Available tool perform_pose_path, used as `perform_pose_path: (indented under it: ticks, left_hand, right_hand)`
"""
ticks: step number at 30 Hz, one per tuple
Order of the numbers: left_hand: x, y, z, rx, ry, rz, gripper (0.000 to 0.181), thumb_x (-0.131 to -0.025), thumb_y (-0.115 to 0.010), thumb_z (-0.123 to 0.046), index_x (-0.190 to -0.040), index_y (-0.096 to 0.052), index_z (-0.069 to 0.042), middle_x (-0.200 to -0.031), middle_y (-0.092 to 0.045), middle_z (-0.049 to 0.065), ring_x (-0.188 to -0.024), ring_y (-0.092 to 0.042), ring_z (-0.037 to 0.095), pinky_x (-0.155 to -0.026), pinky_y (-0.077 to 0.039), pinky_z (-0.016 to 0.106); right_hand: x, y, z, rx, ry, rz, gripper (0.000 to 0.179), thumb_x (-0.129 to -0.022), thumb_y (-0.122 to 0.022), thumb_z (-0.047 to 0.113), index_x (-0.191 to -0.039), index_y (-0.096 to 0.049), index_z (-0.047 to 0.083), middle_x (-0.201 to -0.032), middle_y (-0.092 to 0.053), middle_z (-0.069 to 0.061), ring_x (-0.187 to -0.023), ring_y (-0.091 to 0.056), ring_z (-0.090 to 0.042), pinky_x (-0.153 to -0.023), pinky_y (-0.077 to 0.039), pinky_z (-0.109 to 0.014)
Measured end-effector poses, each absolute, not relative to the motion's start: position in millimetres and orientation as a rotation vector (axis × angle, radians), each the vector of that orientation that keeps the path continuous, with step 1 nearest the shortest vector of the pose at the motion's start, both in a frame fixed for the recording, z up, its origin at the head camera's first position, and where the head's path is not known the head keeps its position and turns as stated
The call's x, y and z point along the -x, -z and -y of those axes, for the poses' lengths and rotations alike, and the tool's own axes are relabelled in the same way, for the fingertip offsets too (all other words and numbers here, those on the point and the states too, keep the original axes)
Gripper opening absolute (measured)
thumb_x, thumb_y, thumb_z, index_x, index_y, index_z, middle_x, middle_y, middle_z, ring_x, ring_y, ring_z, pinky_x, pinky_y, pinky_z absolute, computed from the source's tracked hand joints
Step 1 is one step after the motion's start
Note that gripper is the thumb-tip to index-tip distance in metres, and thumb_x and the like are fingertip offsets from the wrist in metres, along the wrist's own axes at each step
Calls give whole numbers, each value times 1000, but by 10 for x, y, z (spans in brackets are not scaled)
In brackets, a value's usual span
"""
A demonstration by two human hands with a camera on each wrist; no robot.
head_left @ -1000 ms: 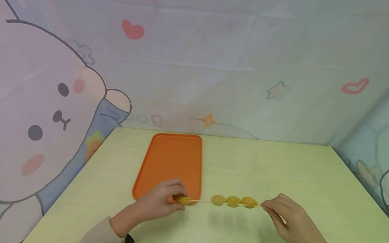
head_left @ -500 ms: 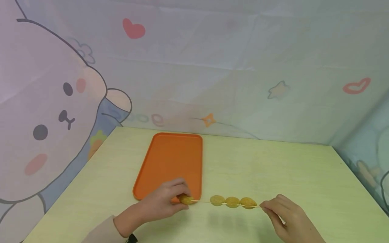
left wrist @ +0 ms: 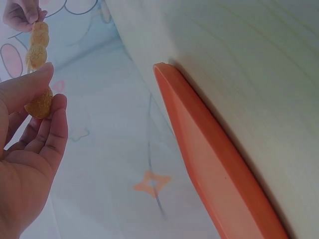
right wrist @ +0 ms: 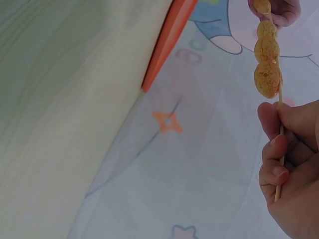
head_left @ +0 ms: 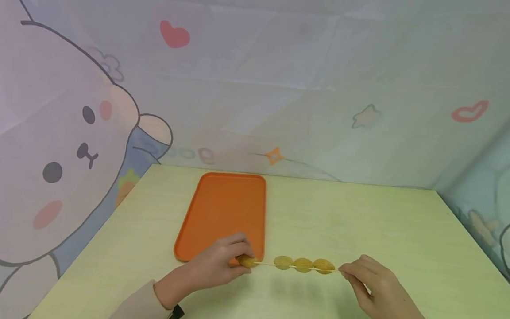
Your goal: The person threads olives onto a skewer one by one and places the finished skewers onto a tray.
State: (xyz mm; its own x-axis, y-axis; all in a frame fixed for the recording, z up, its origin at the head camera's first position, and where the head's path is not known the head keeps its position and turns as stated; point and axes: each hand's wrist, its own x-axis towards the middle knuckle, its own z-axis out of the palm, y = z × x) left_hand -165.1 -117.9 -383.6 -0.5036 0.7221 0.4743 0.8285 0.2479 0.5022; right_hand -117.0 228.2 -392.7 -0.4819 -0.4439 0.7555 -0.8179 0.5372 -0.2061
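Note:
A thin wooden skewer (right wrist: pixel 281 94) runs level between the two hands above the table. Three golden-brown food balls (head_left: pixel 303 265) sit side by side on it, toward the right hand. My left hand (head_left: pixel 221 261) pinches one more golden ball (head_left: pixel 248 261) at the skewer's left end, with a stretch of bare stick between it and the others. In the left wrist view, thumb and fingertips press on this ball (left wrist: pixel 40 105) from both sides. My right hand (head_left: pixel 376 281) grips the skewer's bare right end, and the stick's tail lies along the palm in the right wrist view.
An orange tray (head_left: pixel 223 212) lies on the pale wooden table (head_left: pixel 350 221), its near edge just behind the left hand. A cloth backdrop (head_left: pixel 255 88) with cartoon prints hangs behind the table.
My left hand has moved slightly right with its ball, shortening the bare stretch of stick. The right hand and the three balls have shifted a little left.

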Motion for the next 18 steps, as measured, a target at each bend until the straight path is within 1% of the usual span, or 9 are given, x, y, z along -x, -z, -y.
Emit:
perform_pose_path:
  ticks: [14,18]
  left_hand:
    - [1665,3819,1140,1476,1070,2389,21,-77,-78,3,-92,-65,-5,-91,-52,-1,-78,-56,4,-70,-49,9]
    - [1669,3819,1131,1476,1058,2383,21,-77,-78,3,-92,-65,-5,-91,-52,-2,-78,-55,4,-69,-50,11]
  right_hand:
    - [1181,3938,-2249,-1005,-756,2136,38,-102,-44,32,-85,-69,9,-76,-57,11,-68,-42,1,-57,-34,-5]
    - [1187,3951,-2244,-1006,-763,2136,37,-102,-44,31,-86,-69,9,-76,-57,11,-68,-43,0,-56,-35,-5]
